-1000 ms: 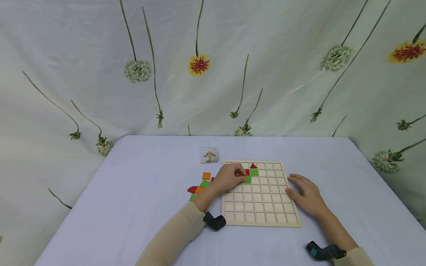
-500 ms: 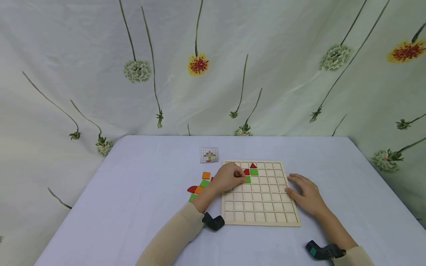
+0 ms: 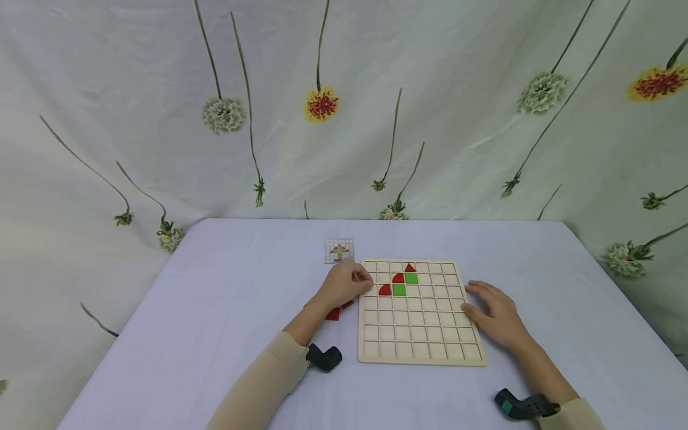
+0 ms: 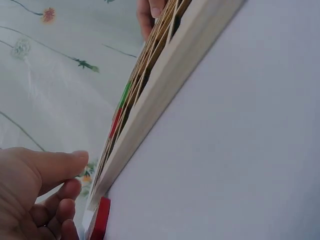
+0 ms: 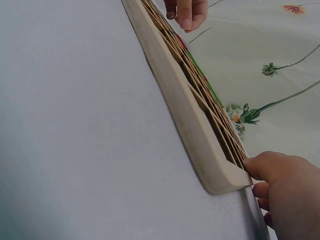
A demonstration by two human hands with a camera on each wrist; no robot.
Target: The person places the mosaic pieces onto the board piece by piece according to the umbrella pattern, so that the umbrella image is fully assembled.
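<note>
The square wooden grid board [image 3: 402, 334] lay flat in front of me, slightly right of centre. In its top row, fourth cell from the left, sat a red triangle tile [image 3: 409, 268]; below it in the second row were a red quarter-round tile [image 3: 398, 278] and a green square tile [image 3: 411, 278], and in the third row a lower red quarter-round [image 3: 384, 290] beside a lower green square [image 3: 399, 290]. I judged the tiles light, stiff and rather smooth, likely to skid if pushed; each was best pinched by opposite edges. The board seemed rigid but light enough to slide, and best held by its thick outer rim. My right hand [image 3: 494, 313] rested against its right edge, fingers extended and thumb at the rim, gripping no tile. My left hand [image 3: 344, 283] was by the left edge, fingers partly curled towards the thumb; no tile showed in it, though I could not tell whether one was hidden. Beneath and beside that forearm lay loose red tiles [image 3: 332, 314], partly covered. Beyond were a small printed pattern card [image 3: 338, 251], the white tablecloth [image 3: 215, 298] and a floral backdrop [image 3: 279, 77].
</note>
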